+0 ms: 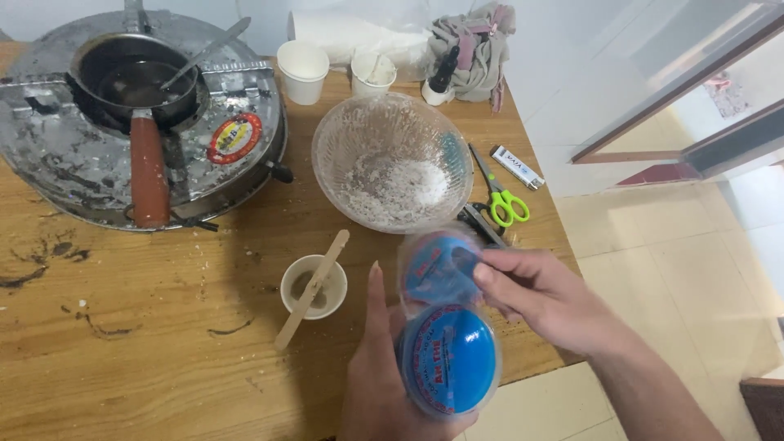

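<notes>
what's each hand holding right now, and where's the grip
Left hand cups the blue round container from below and its left side. Right hand pinches the clear blue-labelled lid at its right edge.

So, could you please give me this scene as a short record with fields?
Left hand: the left hand holds a blue tub in clear wrap
Right hand: the right hand holds a blue lid just above the tub
Table: wooden table, stained
Near hands: small cup with a wooden stick leaning in it
Middle: clear bowl with white powder
Right edge: green scissors
Far left: stove with a dark pan and spoon
Back: two paper cups, cloth
</notes>
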